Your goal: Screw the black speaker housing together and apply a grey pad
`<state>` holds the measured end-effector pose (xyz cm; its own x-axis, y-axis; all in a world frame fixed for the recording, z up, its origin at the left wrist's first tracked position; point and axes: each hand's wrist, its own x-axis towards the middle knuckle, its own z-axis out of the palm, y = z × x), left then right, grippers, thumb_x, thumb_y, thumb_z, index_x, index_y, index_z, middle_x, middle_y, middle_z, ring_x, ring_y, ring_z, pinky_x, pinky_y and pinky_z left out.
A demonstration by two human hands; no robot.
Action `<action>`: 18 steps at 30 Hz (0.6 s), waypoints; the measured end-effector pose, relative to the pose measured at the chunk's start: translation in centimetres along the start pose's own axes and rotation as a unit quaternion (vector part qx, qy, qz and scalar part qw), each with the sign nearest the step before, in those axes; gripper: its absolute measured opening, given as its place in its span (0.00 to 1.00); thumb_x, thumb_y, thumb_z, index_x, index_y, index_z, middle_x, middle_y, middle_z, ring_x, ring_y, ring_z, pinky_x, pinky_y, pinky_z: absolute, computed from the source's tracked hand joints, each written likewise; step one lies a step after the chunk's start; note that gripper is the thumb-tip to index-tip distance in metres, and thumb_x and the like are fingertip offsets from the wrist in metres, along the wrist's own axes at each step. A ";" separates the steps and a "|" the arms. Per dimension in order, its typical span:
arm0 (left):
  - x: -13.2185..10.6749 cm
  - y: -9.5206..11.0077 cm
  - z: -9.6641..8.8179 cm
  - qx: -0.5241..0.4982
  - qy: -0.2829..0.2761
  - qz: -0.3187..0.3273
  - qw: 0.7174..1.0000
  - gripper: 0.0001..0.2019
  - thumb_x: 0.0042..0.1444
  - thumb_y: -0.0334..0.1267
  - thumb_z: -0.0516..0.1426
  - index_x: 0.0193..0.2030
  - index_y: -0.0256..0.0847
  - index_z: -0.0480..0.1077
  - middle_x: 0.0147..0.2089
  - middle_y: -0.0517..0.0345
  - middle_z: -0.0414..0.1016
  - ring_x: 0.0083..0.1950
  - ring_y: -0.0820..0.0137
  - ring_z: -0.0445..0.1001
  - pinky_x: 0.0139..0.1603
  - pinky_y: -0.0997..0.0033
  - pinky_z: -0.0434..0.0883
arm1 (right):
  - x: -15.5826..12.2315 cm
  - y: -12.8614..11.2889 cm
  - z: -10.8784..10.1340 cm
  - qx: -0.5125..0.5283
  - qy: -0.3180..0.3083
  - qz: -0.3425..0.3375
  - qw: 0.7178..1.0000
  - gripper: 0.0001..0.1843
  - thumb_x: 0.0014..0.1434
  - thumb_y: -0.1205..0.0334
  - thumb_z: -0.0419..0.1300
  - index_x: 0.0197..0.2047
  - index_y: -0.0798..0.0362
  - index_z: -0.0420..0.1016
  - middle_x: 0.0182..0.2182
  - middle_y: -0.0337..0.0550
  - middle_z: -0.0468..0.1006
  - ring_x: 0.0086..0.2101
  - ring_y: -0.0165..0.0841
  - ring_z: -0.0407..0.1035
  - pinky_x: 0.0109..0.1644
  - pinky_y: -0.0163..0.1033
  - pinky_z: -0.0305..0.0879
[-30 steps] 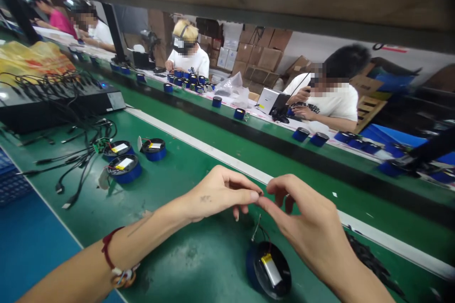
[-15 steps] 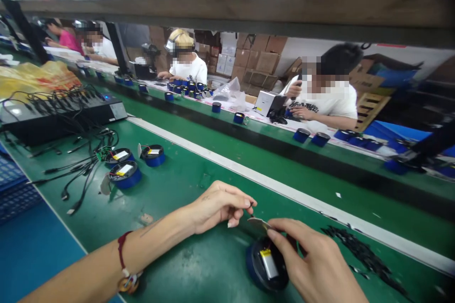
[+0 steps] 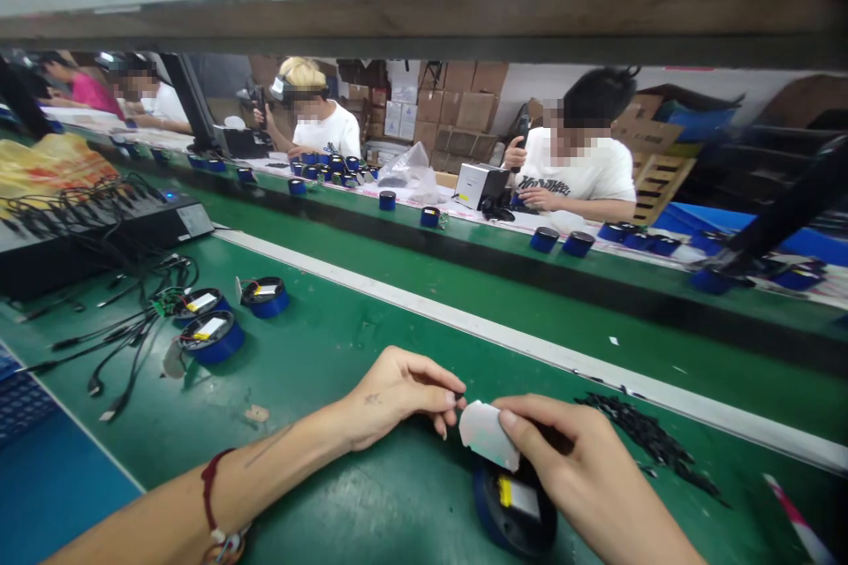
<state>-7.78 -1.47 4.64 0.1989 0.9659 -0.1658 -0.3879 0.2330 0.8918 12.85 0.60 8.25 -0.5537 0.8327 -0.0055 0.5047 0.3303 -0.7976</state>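
Observation:
My right hand (image 3: 576,459) pinches a thin whitish disc with a flat-cut edge, likely a circuit board (image 3: 487,434), its pale face turned up toward me. Beneath it, a round blue housing (image 3: 487,512) stands on the green bench, with a silver battery with yellow tape (image 3: 520,499) inside. Just left of the disc, my left hand (image 3: 404,397) pinches a small black piece (image 3: 458,395) between thumb and forefinger. That piece is too small to name. The fingers of my right hand hide part of the disc and housing.
Several small black strips (image 3: 653,441) lie in a pile at the right. More blue housings with batteries (image 3: 212,337) sit at the left near loose cables (image 3: 132,327) and a black charging box (image 3: 192,221). A white rail (image 3: 397,309) crosses the bench; co-workers sit beyond.
The disc in my right hand has tilted, so its flat pale face now shows rather than its edge. My left hand stays close beside it. A pink-and-white object appears at lower right.

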 end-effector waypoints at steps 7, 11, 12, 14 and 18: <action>-0.1 -0.2 -0.1 0.007 -0.020 0.015 1.000 0.15 0.39 0.39 0.71 0.32 0.31 0.79 0.25 0.51 0.79 0.26 0.69 0.77 0.33 0.69 0.74 | 0.4 -0.4 0.2 0.037 0.026 0.026 0.999 0.21 0.58 0.45 0.55 0.33 0.53 0.82 0.25 0.42 0.78 0.26 0.36 0.70 0.26 0.34 0.66; 0.0 -0.3 0.0 0.016 -0.025 0.026 0.999 0.15 0.38 0.38 0.72 0.31 0.31 0.78 0.24 0.52 0.79 0.25 0.70 0.77 0.32 0.70 0.74 | 0.4 -0.3 0.2 0.027 0.061 0.026 0.997 0.24 0.55 0.41 0.57 0.30 0.54 0.81 0.21 0.44 0.75 0.25 0.39 0.69 0.24 0.36 0.66; 0.0 -0.3 0.0 0.020 -0.027 0.030 0.999 0.14 0.38 0.38 0.72 0.30 0.32 0.78 0.24 0.52 0.78 0.25 0.70 0.77 0.32 0.70 0.74 | 0.3 -0.3 0.1 0.025 0.065 0.028 0.997 0.24 0.55 0.41 0.57 0.30 0.54 0.81 0.21 0.44 0.75 0.25 0.39 0.69 0.24 0.36 0.66; -0.1 -0.4 0.0 0.028 -0.028 0.038 0.998 0.13 0.39 0.38 0.71 0.30 0.32 0.79 0.24 0.53 0.79 0.26 0.70 0.77 0.32 0.71 0.74 | 0.2 -0.1 0.0 0.022 0.065 0.031 0.997 0.24 0.55 0.41 0.57 0.30 0.54 0.81 0.21 0.44 0.75 0.25 0.39 0.70 0.25 0.36 0.67; -0.2 -0.5 0.1 0.043 -0.028 0.049 0.997 0.13 0.40 0.39 0.71 0.31 0.34 0.79 0.25 0.54 0.79 0.26 0.69 0.77 0.33 0.69 0.75 | -0.1 0.1 -0.2 0.020 0.036 0.034 0.999 0.24 0.56 0.42 0.56 0.30 0.54 0.80 0.22 0.44 0.75 0.27 0.39 0.70 0.26 0.36 0.67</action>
<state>-7.56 -1.81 4.25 0.2137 0.9754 -0.0538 -0.3299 0.1239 0.9359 13.07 0.67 8.26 -0.4701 0.8824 -0.0183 0.5119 0.2557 -0.8201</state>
